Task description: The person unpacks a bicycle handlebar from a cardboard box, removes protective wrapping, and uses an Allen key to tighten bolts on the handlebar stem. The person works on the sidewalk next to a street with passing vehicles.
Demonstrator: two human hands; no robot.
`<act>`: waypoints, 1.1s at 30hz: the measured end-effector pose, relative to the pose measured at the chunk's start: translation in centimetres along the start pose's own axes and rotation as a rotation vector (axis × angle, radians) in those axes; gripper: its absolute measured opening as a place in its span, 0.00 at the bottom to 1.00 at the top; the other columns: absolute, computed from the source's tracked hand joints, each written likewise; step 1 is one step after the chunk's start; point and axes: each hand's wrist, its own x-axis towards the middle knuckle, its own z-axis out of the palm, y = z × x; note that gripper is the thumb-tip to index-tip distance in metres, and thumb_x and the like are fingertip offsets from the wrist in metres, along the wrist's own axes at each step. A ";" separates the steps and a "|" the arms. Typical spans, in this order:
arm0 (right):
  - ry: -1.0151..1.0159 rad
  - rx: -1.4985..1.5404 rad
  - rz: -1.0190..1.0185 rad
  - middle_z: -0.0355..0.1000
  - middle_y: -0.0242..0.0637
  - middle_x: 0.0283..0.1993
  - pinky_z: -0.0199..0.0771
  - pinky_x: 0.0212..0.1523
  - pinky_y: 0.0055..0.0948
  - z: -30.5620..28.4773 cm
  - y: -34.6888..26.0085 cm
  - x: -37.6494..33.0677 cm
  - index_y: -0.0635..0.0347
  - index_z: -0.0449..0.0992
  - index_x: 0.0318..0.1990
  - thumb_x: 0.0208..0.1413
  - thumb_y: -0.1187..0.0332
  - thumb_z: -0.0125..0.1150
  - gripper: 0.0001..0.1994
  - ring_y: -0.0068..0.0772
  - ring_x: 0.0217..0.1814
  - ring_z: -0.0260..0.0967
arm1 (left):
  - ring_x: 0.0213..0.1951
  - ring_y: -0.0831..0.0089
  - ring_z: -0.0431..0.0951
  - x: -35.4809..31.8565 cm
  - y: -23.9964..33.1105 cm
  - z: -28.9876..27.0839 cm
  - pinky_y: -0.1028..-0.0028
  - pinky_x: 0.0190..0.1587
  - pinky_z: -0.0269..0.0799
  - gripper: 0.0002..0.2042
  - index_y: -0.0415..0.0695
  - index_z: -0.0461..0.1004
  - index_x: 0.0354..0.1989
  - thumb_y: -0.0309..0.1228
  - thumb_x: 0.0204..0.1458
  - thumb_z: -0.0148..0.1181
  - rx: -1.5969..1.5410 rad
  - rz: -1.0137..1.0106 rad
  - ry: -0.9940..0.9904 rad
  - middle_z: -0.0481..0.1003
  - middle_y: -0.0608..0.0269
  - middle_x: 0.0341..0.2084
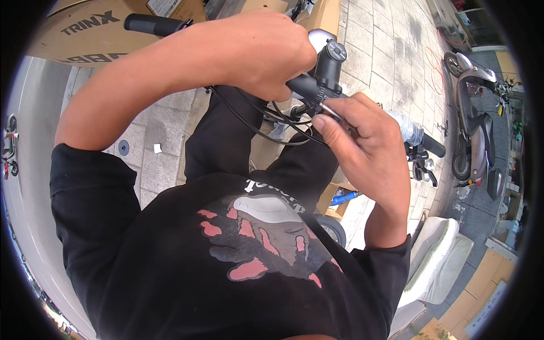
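A black bicycle handlebar (306, 86) runs from a black grip (153, 24) at upper left, past the stem (330, 62), to a partly wrapped end (422, 141) at right. My left hand (266, 54) is closed around the bar just left of the stem. My right hand (362, 141) pinches a small silver tool (333, 112) against the bar below the stem. Black cables (266, 122) loop under both hands. My black printed shirt fills the lower frame.
Brown cardboard boxes (90, 34) stand at upper left. A parked scooter (473, 113) is at the right on grey paving. White padding (439, 260) lies at lower right, and a small open box with a blue item (343, 198) sits below the handlebar.
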 end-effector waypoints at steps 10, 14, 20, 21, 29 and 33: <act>0.077 -0.082 0.021 0.76 0.41 0.30 0.73 0.32 0.34 1.4 0.0 1.7 0.63 0.84 0.43 0.59 0.69 0.73 0.09 0.40 0.29 0.77 | 0.30 0.48 0.85 -1.5 -0.7 -0.1 0.56 0.33 0.78 0.29 0.44 0.78 0.57 0.27 0.40 0.75 -0.135 0.060 0.136 0.81 0.51 0.23; 0.149 -0.087 0.055 0.73 0.40 0.31 0.69 0.32 0.35 1.1 -0.4 -0.6 0.64 0.81 0.43 0.61 0.73 0.71 0.07 0.36 0.29 0.70 | 0.32 0.46 0.85 0.2 -0.6 -0.7 0.51 0.34 0.77 0.20 0.46 0.80 0.49 0.29 0.43 0.70 -0.181 0.325 0.166 0.82 0.54 0.25; 0.055 -0.218 0.006 0.81 0.43 0.42 0.78 0.42 0.36 0.3 0.7 -0.2 0.64 0.83 0.51 0.69 0.56 0.68 0.18 0.39 0.40 0.78 | 0.38 0.52 0.85 2.7 -0.9 3.0 0.50 0.39 0.77 0.19 0.57 0.82 0.49 0.38 0.44 0.68 -0.239 0.340 0.136 0.85 0.60 0.32; 0.046 -0.233 0.037 0.81 0.44 0.44 0.79 0.44 0.37 0.3 0.6 -0.5 0.64 0.83 0.52 0.68 0.56 0.68 0.18 0.40 0.42 0.79 | 0.38 0.52 0.85 2.5 -0.5 2.6 0.50 0.40 0.77 0.20 0.58 0.82 0.49 0.38 0.44 0.68 -0.231 0.324 0.108 0.85 0.60 0.33; 0.062 -0.223 0.062 0.81 0.47 0.44 0.80 0.47 0.40 0.2 -0.5 -0.2 0.65 0.82 0.52 0.69 0.56 0.68 0.18 0.45 0.44 0.80 | 0.40 0.53 0.85 3.1 -0.6 3.3 0.53 0.43 0.77 0.23 0.58 0.84 0.48 0.50 0.44 0.76 -0.303 0.300 0.100 0.85 0.61 0.34; 0.067 -0.207 0.016 0.82 0.47 0.46 0.82 0.49 0.38 0.2 1.1 -0.2 0.66 0.81 0.53 0.69 0.60 0.68 0.17 0.42 0.46 0.81 | 0.43 0.55 0.85 3.0 -0.3 2.9 0.56 0.46 0.78 0.29 0.56 0.87 0.45 0.63 0.43 0.77 -0.365 0.267 0.097 0.86 0.60 0.36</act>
